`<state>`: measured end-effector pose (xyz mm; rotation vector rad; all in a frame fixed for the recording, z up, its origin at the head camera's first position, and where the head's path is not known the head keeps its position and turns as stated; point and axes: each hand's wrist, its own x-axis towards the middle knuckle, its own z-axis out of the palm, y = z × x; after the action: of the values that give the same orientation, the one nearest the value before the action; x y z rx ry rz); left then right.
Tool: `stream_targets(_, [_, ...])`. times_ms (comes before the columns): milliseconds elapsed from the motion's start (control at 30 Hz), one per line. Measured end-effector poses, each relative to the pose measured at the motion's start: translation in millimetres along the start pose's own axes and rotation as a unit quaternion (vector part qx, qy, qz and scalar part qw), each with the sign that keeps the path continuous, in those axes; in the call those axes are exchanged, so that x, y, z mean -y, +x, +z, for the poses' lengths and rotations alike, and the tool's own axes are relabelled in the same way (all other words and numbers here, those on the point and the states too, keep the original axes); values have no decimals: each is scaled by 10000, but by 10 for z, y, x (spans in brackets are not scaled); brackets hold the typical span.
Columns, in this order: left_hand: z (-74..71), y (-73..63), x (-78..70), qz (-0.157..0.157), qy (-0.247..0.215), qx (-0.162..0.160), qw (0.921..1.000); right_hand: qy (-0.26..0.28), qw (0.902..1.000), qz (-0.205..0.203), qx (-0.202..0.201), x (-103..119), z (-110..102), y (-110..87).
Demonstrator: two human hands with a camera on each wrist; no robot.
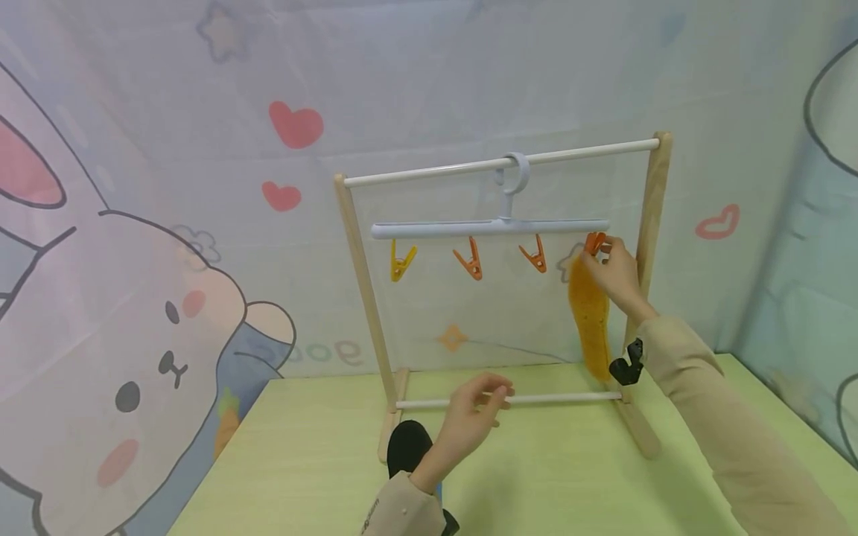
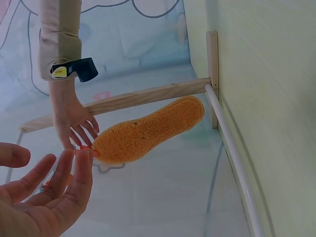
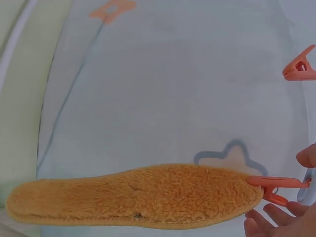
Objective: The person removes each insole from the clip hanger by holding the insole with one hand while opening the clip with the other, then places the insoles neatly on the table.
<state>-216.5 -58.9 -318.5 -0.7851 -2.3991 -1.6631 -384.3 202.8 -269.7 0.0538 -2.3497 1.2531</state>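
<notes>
A fuzzy orange-brown insole (image 1: 590, 316) hangs lengthwise from an orange clip (image 3: 276, 181) at the right end of a white hanger (image 1: 436, 229). The clip bites its upper end. My right hand (image 1: 617, 275) is at this clip, thumb (image 3: 307, 156) and fingers (image 3: 276, 219) spread to either side of it, standing apart from it in the right wrist view. My left hand (image 1: 469, 409) is held in front of the rack's lower bar, fingers loosely bent with nothing in them; the left wrist view shows its fingers (image 2: 74, 182) apart from the insole.
The hanger hooks over the top bar (image 1: 429, 172) of a wooden-legged rack. A yellow clip (image 1: 400, 262) and two more orange clips (image 1: 471, 262) hang along it. On the pale green table (image 1: 281, 454), a black rounded flat thing (image 1: 407, 443) lies partly behind my left forearm. A printed cloth stands behind.
</notes>
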Motion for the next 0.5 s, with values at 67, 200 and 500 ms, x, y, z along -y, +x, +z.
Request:
stream_targets(67, [8, 7, 0, 7, 7, 0, 10000, 55, 9999, 102, -33, 8, -4, 23])
stream_targets(200, [32, 27, 17, 3, -2, 25, 10000, 240, 9991, 338, -130, 11, -13, 54])
stream_targets(500, [74, 88, 93, -7, -52, -4, 10000, 601, 9960, 623, -241, -14, -55, 50])
